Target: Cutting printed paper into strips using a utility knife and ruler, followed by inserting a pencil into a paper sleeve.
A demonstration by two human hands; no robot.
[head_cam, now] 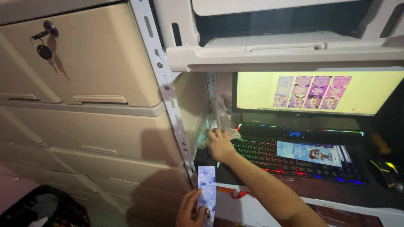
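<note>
My left hand [187, 210] is at the bottom edge and holds a long purple bookmark [206, 189] with a cartoon figure, upright by its lower end. My right hand [219, 145] reaches forward to the desk's left corner, its fingers closed on a bundle of clear plastic sleeves [216, 120] leaning against the wall beside the keyboard. A ring shows on one finger. The right forearm crosses the front of the desk.
A backlit keyboard [269, 153] carries more printed bookmarks [309, 153]. Behind it a monitor [261, 90] shows bookmark designs, under a white printer [286, 46]. A beige drawer cabinet [92, 84] with a key, a slotted metal post [168, 96], a black basket [42, 208] and a mouse [385, 170] surround.
</note>
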